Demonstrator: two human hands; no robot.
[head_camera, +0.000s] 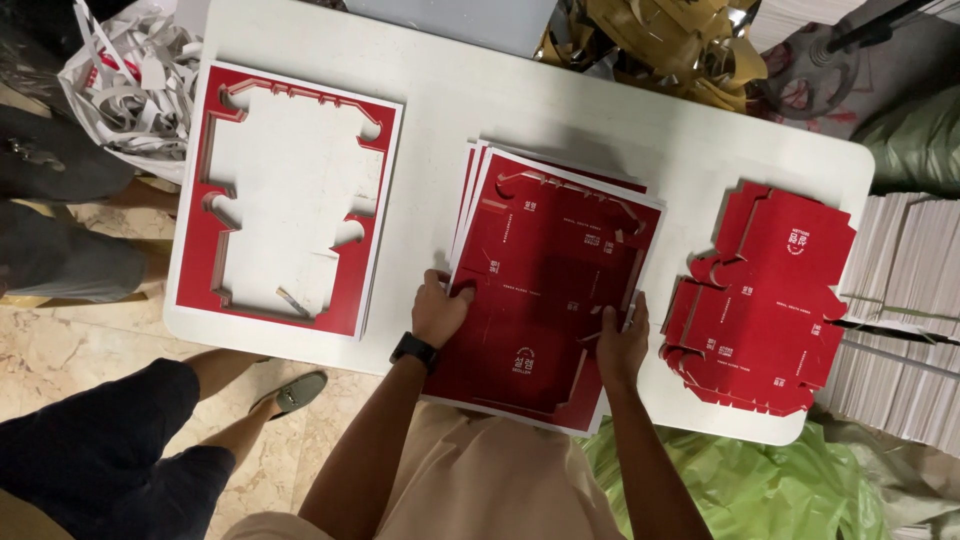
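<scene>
A person is leaning over a white counter (440, 110), both bare hands working on a stack of red die-cut cardboard sheets (550, 290) lying in the middle of it. The left hand (440, 308), with a black watch (413, 350) on its wrist, is resting on the stack's left edge; its fingers (462, 292) are curled together and pressing down on the top sheet. The right hand (622, 345) is gripping the stack's right edge, fingers (640, 310) lying close together along the border, and whether they are pinching 1 sheet or several cannot be told.

To the left of the stack, well apart, a pile of red leftover frames (285, 195) is lying with the box shape already punched out, white showing through the hole. To the right of the stack, a pile of punched-out red box blanks (765, 300) is sitting near the counter's edge. Beyond that pile, off the counter, white paper stacks (900, 320) are standing. Below the stack, a green plastic bag (760, 480) is showing beside the person's arm.
</scene>
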